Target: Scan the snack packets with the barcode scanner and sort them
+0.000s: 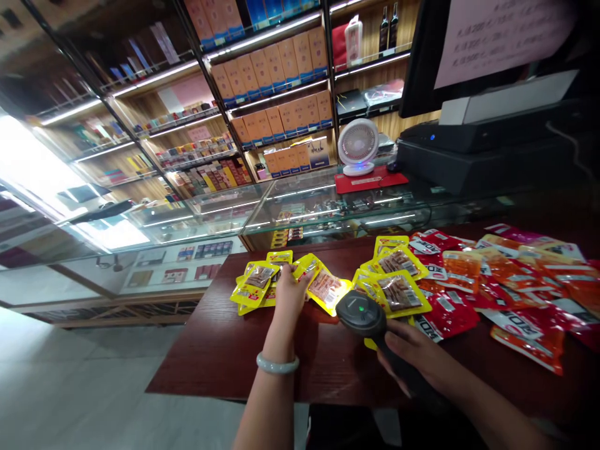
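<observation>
My left hand (290, 289), with a pale bangle on the wrist, grips the upper left end of a yellow snack packet (327, 289). In my right hand (412, 350) is a black barcode scanner (360, 312) with a small green light. Its head is close to the packet's right end, where bright light falls on the yellow wrapper. Left of my left hand lies a small group of yellow packets (257, 281). Beyond the scanner, more yellow packets (398, 290) are piled, their brown contents showing through clear windows. Both hands are over the dark red wooden table (215, 350).
Red and orange packets (515, 281) are heaped on the table's right side. Behind stand a glass display counter (281, 206), a white fan (358, 144) on a red mat and a dark monitor (426, 62). Shelves of boxes (276, 62) line the wall.
</observation>
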`<state>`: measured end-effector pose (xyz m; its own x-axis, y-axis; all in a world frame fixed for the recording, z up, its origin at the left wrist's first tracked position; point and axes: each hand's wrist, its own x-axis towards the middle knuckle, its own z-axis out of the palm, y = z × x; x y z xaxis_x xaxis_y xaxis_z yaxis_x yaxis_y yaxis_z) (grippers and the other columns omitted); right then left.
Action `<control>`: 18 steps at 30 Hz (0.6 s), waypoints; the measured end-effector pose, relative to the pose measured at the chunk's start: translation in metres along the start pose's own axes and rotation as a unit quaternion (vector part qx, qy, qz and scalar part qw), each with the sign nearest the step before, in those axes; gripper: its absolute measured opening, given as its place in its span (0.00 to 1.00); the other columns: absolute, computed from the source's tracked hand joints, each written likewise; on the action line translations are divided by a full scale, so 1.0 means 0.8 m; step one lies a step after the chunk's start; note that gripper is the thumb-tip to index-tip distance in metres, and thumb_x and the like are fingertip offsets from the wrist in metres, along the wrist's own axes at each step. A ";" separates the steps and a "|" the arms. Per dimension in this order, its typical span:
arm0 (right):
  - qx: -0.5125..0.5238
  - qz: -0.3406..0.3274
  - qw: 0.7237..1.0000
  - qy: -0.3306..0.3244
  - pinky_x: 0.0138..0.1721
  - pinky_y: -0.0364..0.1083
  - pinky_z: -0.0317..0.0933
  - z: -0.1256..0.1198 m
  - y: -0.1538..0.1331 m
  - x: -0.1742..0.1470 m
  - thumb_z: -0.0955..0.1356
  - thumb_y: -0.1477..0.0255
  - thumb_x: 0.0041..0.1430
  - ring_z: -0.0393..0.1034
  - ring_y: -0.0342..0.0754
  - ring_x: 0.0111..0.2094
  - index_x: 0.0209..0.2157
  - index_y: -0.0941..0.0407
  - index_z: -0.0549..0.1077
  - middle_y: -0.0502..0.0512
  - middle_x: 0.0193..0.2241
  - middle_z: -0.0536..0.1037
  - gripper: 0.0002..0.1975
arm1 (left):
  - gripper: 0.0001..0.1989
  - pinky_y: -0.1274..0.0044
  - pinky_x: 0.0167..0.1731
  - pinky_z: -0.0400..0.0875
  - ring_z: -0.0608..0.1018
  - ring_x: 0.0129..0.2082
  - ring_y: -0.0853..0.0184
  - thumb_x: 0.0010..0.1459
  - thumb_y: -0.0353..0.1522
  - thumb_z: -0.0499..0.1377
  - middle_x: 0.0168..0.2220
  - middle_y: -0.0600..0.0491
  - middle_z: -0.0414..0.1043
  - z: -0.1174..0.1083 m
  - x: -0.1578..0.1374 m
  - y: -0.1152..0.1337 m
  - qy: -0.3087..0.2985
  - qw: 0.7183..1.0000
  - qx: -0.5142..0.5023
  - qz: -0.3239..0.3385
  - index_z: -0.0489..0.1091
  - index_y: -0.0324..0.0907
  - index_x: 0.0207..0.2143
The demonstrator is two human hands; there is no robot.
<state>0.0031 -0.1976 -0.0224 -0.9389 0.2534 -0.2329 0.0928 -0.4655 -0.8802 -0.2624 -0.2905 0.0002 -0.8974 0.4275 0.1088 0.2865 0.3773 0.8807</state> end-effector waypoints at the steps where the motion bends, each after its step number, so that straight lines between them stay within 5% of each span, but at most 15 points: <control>1: 0.001 -0.001 1.000 0.005 0.13 0.36 0.60 0.000 -0.003 -0.001 0.71 0.50 0.55 0.64 0.38 0.13 0.47 0.57 0.69 0.45 0.18 0.73 0.28 | 0.21 0.82 0.18 0.61 0.68 0.17 0.75 0.49 0.42 0.66 0.27 0.58 0.69 0.007 -0.001 0.006 -0.002 1.000 -0.004 -0.005 0.64 0.43 0.40; 4: 0.008 -0.020 0.999 0.043 0.13 0.37 0.59 0.000 -0.009 0.000 0.72 0.48 0.53 0.64 0.39 0.13 0.41 0.56 0.70 0.46 0.18 0.73 0.27 | 0.21 0.81 0.17 0.64 0.69 0.15 0.75 0.53 0.41 0.64 0.28 0.57 0.71 0.042 -0.010 0.029 -0.057 0.994 -0.081 -0.040 0.63 0.42 0.44; 8: 0.003 -0.057 0.994 0.091 0.13 0.39 0.59 -0.003 -0.012 0.005 0.71 0.48 0.53 0.64 0.40 0.13 0.33 0.55 0.68 0.47 0.18 0.74 0.23 | 0.18 0.79 0.26 0.72 0.78 0.26 0.70 0.56 0.36 0.63 0.34 0.52 0.76 0.080 -0.019 0.048 -0.223 0.958 -0.179 -0.029 0.64 0.41 0.46; 12: -0.007 -0.075 0.995 0.071 0.14 0.39 0.59 -0.011 -0.011 0.008 0.70 0.52 0.57 0.64 0.40 0.14 0.34 0.55 0.68 0.48 0.20 0.74 0.20 | 0.17 0.70 0.46 0.71 0.78 0.45 0.61 0.57 0.33 0.63 0.46 0.45 0.76 0.059 -0.010 0.036 -0.121 0.985 0.081 0.091 0.68 0.41 0.49; 15: -0.009 -0.072 0.995 0.062 0.15 0.39 0.61 -0.013 -0.009 0.010 0.70 0.52 0.58 0.65 0.40 0.15 0.36 0.55 0.68 0.47 0.22 0.74 0.19 | 0.24 0.64 0.55 0.64 0.72 0.55 0.51 0.56 0.40 0.63 0.50 0.38 0.73 0.028 -0.005 0.022 -0.033 0.938 0.329 0.108 0.68 0.37 0.52; 18: -0.022 -0.059 0.996 0.062 0.15 0.39 0.60 -0.012 -0.009 0.013 0.69 0.52 0.58 0.65 0.40 0.15 0.37 0.55 0.68 0.46 0.21 0.74 0.20 | 0.36 0.63 0.57 0.62 0.70 0.58 0.47 0.54 0.48 0.62 0.56 0.34 0.69 0.014 -0.009 0.013 -0.055 0.898 0.423 0.111 0.64 0.34 0.58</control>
<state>-0.0041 -0.1831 -0.0223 -0.8958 0.4091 -0.1737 0.0009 -0.3892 -0.9212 -0.2492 -0.2804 0.0029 -0.7619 0.6298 0.1509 0.6476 0.7421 0.1730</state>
